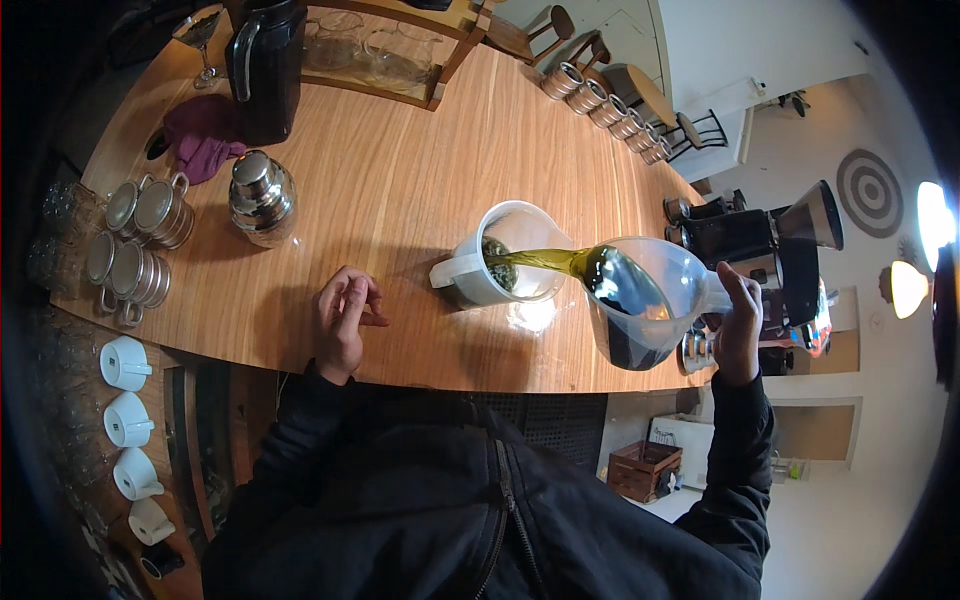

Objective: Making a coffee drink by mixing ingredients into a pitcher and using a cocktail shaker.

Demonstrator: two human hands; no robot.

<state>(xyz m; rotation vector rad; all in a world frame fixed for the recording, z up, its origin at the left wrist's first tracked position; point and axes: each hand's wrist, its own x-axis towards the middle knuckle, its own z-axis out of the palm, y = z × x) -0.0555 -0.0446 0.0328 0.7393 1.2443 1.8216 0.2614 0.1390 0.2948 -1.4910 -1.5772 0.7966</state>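
My right hand [738, 320] is closed round the handle of a translucent plastic jug [690, 272], tilted to the left above the wooden table. From its lip a yellow-green stream [545, 259] runs into a second, white plastic jug [470, 282] that stands upright. Dark liquid shows inside the tilted jug, and something dark green and speckled lies in the white one. My left hand [346, 315] rests near the table's front edge, left of the white jug and apart from it. Its fingers are loosely bent and apart, with nothing in them.
A metal cocktail shaker [262, 200] stands left of the white jug, with stacked mugs [135, 265] beyond it. A dark pitcher [270, 80] and a purple cloth [205, 130] are at the back left. Several metal tins [605, 108] line the far edge; a coffee grinder [770, 240] stands right.
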